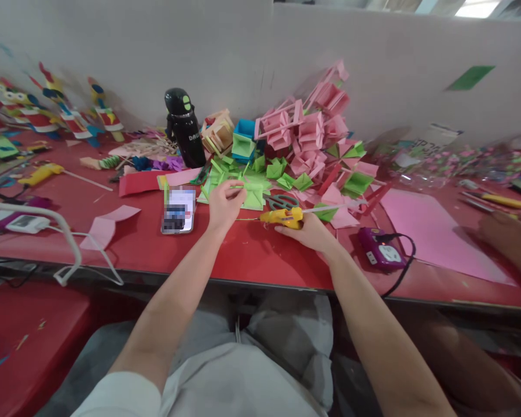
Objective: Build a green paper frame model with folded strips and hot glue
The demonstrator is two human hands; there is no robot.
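My right hand (311, 233) is wrapped round a yellow hot glue gun (282, 217), whose nozzle points left. A pale glue stick (325, 208) sticks out of its back end. My left hand (226, 204) is closed in a pinch just left of the nozzle, at the edge of some folded light-green paper (255, 196). What its fingertips hold, if anything, I cannot make out. Behind the glue gun lie dark-handled scissors (282, 201). Small green folded paper pieces (276, 168) are scattered beyond both hands.
Pink paper structures (310, 130) pile up against the wall, with a black bottle (186, 130) to their left. A phone (178, 211) lies left of my left hand. A purple power socket (381, 249) with a cable sits at right, near pink paper (438, 231). Another person's arm (510, 243) rests at far right.
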